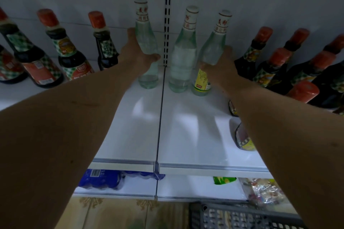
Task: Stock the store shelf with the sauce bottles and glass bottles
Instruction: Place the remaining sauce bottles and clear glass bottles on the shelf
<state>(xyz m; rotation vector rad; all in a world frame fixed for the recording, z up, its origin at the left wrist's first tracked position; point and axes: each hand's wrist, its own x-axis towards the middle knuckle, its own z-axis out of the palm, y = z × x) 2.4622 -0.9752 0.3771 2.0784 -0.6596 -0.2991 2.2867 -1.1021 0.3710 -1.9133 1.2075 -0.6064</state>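
We place glass bottles at shelf (195, 135) rear: left hand (136, 50) fingers wrap left clear bottle (147, 46), right hand (221, 65) fingers wrap yellow-labelled bottle (210, 52). Next, we judge: seat upright, release.

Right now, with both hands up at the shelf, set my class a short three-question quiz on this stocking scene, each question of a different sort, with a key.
1. True or false: the left hand grips the leftmost clear glass bottle.
2. How many clear glass bottles stand at the back of the shelf?
3. Multiple choice: the bottle with the yellow label, gripped by the right hand, is A) lying flat, B) standing beside the middle clear bottle, C) on the lower shelf.

Key: 1 true; 2 three; 3 B.
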